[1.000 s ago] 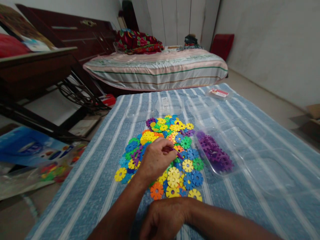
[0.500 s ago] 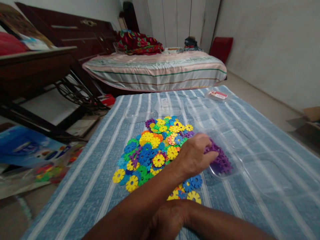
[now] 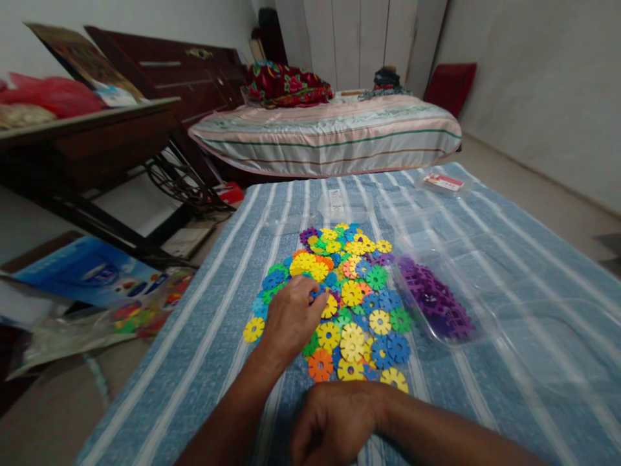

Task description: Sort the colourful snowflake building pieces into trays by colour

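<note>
Loose plastic notched discs (image 3: pixel 352 293) in yellow, blue, green, orange and purple lie in a heap on the striped cloth. My left hand (image 3: pixel 297 310) is over the heap's left side, its fingers curled down among the discs. A blue disc (image 3: pixel 316 294) shows by the thumb and forefinger; what the fingertips grip is hidden. My right hand (image 3: pixel 334 417) rests closed at the near edge of the heap, with nothing visible in it. Right of the heap, a clear plastic box (image 3: pixel 453 342) contains purple discs (image 3: pixel 433 296).
Clear lids or trays (image 3: pixel 557 343) lie on the right and behind the heap. A small box with a red label (image 3: pixel 444 182) sits at the far right corner. Beyond is a bed (image 3: pixel 330 139); a dark sewing table (image 3: pixel 121 123) stands left, with a blue bag (image 3: pixel 92 272) below.
My left hand has moved left from the purple discs in the box back to the heap. My right hand stays near the front, and the view has turned slightly left.
</note>
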A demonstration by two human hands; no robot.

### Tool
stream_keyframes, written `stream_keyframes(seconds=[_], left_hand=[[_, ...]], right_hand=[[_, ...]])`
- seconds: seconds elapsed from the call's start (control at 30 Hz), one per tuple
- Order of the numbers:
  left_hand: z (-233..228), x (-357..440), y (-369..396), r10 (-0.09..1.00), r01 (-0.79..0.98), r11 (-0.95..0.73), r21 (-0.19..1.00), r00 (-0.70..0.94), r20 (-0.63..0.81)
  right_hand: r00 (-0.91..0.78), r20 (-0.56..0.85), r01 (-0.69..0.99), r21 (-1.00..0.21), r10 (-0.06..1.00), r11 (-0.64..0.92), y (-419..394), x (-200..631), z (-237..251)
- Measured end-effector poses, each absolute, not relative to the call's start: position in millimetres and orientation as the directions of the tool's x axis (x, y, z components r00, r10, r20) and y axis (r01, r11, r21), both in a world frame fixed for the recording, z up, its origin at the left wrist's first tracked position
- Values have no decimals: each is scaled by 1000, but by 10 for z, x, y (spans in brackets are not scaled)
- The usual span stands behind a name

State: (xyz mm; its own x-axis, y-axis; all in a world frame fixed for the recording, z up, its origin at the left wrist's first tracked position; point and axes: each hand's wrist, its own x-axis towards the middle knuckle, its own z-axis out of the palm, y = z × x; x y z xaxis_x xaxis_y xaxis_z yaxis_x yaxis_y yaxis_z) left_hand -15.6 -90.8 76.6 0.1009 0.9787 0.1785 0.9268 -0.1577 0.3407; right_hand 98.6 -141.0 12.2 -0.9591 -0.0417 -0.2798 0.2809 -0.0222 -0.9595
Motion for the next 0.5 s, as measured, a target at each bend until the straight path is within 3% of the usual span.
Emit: stream_keyframes(seconds=[0.23,0.5], left_hand=[[642,-73,-1028,999,991,-29,128,25,31],[588,-59,-1023,998,979,-69,193,65,26]], right_hand=[[-952,-305,305,-952,-30,-13,-1430,1007,157],[-951,-308,310,-950,-39,-41,-1429,987,138]])
